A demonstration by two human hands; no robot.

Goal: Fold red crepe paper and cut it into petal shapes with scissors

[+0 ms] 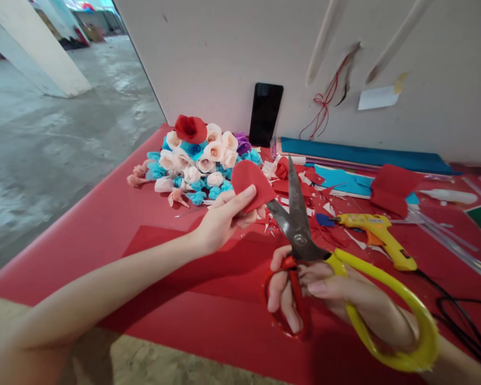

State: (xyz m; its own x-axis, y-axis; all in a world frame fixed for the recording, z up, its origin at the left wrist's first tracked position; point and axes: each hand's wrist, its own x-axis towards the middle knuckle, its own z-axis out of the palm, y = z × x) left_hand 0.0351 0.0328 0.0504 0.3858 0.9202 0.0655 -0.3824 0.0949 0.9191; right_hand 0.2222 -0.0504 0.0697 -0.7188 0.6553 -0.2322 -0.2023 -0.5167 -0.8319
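Observation:
My left hand (224,216) pinches a rounded piece of red paper (250,179) between thumb and fingers, above the red table. With my right hand (336,291) I hold scissors (300,239) with one red and one yellow handle loop; several fingers pass through the red loop. The blades are spread, and the lower blade tip meets the right edge of the red paper near its point. Below my hands a larger red sheet (208,272) lies flat on the table, partly shaded.
Paper flowers (200,160) are heaped at the back left. A black phone (266,113) leans on the wall. On the right lie a yellow glue gun (379,232) with its black cord, blue paper (340,181), a folded red piece (395,190) and a white tube (449,196). Paper scraps litter the middle.

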